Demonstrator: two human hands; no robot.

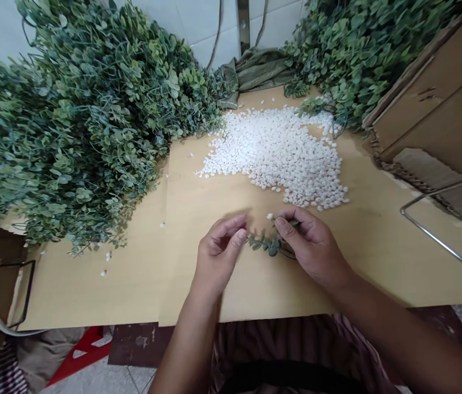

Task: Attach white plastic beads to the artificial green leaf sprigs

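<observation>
Between the thumb and fingers of my right hand [313, 241] is a small artificial leaf sprig [269, 243], its green leaves pointing left and its dark stem running under the hand. One white bead-like piece [270, 216] shows at my right fingertips; whether it is attached to the sprig I cannot tell. My left hand [223, 243] is curled, thumb and fingers brought together beside the sprig's leafy tip. What those fingers pinch, if anything, is too small to make out. Beyond both hands, a spread of small white bead-like pieces [272, 148] covers part of the tan board [198, 219].
A large heap of artificial greenery [91, 109] stands at left, another pile of greenery [349, 49] at back right. A cardboard box [439, 82] and a bent metal wire [439, 235] border the right side. Dark green cloth [261, 68] lies at the back.
</observation>
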